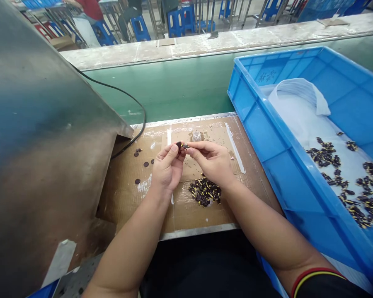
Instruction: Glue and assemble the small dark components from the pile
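Over the cardboard-covered worktop (186,219), my two hands meet at their fingertips. My left hand (166,169) is closed in a pinch on a small dark round piece (179,144). A small black-and-yellow part (185,146) is pinched by my right hand (214,162), touching or very close to the round piece; whether they are joined I cannot tell. Just below my right hand lies a pile of small dark pieces with yellow bits (205,192). Several loose dark discs, including one disc (137,181), lie left of my left hand. Beyond my fingers stands a small clear cup (197,135).
At right, a large blue crate (255,111) holds a white liner with clusters of dark-and-yellow pieces (323,154). A metal housing (49,124) rises at left. A black cable (124,92) loops beside it. Behind runs a green belt (174,89).
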Available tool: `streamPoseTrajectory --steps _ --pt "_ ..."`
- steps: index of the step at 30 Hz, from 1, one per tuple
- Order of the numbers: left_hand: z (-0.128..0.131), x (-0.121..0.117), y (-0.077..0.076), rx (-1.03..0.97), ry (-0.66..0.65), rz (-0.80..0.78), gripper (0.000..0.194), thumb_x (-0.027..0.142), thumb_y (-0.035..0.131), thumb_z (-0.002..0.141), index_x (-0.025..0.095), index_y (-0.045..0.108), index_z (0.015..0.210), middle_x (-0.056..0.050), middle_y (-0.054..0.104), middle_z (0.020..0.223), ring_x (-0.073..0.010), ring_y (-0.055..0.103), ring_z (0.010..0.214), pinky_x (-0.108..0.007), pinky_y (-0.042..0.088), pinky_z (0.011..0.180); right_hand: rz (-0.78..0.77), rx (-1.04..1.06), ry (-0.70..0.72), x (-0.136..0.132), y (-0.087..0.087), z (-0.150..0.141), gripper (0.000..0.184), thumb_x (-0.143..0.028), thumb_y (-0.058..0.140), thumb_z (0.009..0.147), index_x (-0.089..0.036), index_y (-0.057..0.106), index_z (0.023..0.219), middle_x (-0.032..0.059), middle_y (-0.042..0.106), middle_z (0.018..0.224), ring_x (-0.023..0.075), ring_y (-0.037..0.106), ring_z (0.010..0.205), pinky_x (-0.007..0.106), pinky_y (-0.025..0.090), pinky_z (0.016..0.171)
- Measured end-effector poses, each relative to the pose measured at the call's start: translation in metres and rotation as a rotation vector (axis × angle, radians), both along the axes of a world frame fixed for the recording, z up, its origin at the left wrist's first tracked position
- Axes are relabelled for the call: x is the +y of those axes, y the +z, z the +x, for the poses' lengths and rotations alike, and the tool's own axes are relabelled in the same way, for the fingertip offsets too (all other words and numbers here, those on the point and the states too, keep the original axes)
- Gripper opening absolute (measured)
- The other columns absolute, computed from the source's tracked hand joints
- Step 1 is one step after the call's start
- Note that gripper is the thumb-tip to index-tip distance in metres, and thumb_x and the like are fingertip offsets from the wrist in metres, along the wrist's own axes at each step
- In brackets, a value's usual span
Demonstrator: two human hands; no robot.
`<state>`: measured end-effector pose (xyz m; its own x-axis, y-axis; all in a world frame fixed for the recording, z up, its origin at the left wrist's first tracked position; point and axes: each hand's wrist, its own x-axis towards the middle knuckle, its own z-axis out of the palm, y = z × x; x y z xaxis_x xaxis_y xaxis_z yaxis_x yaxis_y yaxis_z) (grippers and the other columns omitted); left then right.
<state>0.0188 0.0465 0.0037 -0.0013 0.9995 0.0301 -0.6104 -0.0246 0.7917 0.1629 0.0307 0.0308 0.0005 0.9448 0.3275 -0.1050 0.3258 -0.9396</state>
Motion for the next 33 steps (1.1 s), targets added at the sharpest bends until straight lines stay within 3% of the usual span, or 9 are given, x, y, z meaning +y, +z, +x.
streamPoseTrajectory --steps 5,9,14,18,24,33 --pt "0.0 -0.001 0.0 0.043 0.017 0.01 0.014 0.033 0.086 0.077 0.028 0.077 0.087 -0.001 0.075 0.101 -0.0131 0.069 0.097 -0.031 0.056 0.099 -0.02 -0.027 -0.026 0.0 -0.002 -0.001 0.016 -0.03 0.074 0.09 -0.029 0.08 0.104 0.0021 0.08 0.105 0.0194 0.075 0.096 0.04 0.062 0.091" --pt "0.0 -0.001 0.0 0.03 -0.011 0.037 0.013 0.033 0.087 0.078 0.03 0.078 0.087 0.001 0.075 0.1 -0.0105 0.069 0.096 -0.026 0.056 0.097 -0.004 -0.031 -0.029 0.0 -0.002 -0.001 0.016 -0.03 0.073 0.09 -0.029 0.08 0.104 0.0016 0.08 0.105 0.0192 0.075 0.096 0.04 0.061 0.091" --pt "0.001 -0.001 0.001 0.107 0.01 0.084 0.013 0.036 0.087 0.078 0.032 0.078 0.087 0.001 0.075 0.1 -0.0135 0.07 0.098 -0.034 0.056 0.103 0.053 -0.145 -0.064 -0.001 0.0 0.003 0.016 -0.031 0.071 0.092 -0.03 0.08 0.105 0.0012 0.079 0.106 0.0192 0.074 0.095 0.04 0.061 0.092" --pt "0.005 -0.004 0.0 0.181 0.109 0.122 0.016 0.034 0.086 0.078 0.028 0.079 0.09 -0.003 0.076 0.101 -0.016 0.072 0.096 -0.035 0.058 0.101 0.13 -0.245 -0.083 -0.001 0.0 0.007 0.017 -0.031 0.069 0.094 -0.033 0.079 0.107 0.0 0.079 0.107 0.0191 0.073 0.097 0.04 0.06 0.092" --pt "0.009 -0.013 0.001 0.538 0.273 0.259 0.019 0.029 0.078 0.088 0.024 0.078 0.106 -0.007 0.074 0.111 -0.0197 0.071 0.106 -0.037 0.058 0.104 0.146 -0.318 -0.133 0.0 -0.002 0.011 0.018 -0.031 0.067 0.095 -0.033 0.079 0.108 -0.0003 0.079 0.108 0.0198 0.074 0.097 0.041 0.06 0.091" --pt "0.012 -0.012 0.0 0.629 0.345 0.344 0.021 0.029 0.073 0.091 0.022 0.077 0.11 -0.008 0.074 0.111 -0.0204 0.071 0.106 -0.038 0.058 0.103 0.212 -0.349 -0.176 0.003 -0.007 0.01 0.016 -0.033 0.067 0.094 -0.033 0.079 0.106 0.0003 0.08 0.103 0.0197 0.074 0.09 0.04 0.061 0.087"
